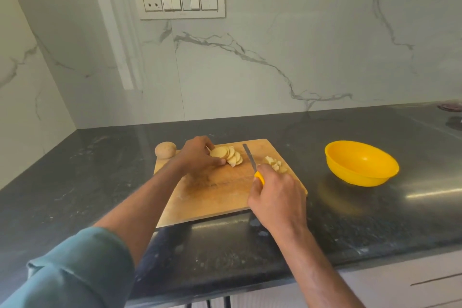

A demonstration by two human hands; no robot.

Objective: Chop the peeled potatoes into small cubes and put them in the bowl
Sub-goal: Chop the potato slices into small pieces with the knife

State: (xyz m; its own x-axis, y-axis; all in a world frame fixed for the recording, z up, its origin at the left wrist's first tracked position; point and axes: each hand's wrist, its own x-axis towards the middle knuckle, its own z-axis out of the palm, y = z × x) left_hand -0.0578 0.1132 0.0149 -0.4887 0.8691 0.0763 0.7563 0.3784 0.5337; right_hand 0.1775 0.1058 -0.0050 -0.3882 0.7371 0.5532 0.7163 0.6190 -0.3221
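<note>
A wooden chopping board [215, 197] lies on the dark counter. On its far part a peeled potato cut into round slices [228, 154] fans out to the right. My left hand [197, 156] grips the slices from the left side. My right hand [277, 197] holds a knife [251, 160] by its yellow handle, blade pointing away, just right of the slices and not touching them. A small heap of potato cubes [276, 164] sits on the board right of the blade. A whole potato [165, 149] rests at the board's far left corner. The yellow bowl [361, 162] stands empty to the right.
The black stone counter [75, 182] runs to a marble wall behind and on the left. A switch panel [182, 0] is on the wall. The counter's front edge [375, 261] is close to me, with drawers below. A dark object [452, 107] lies at the far right.
</note>
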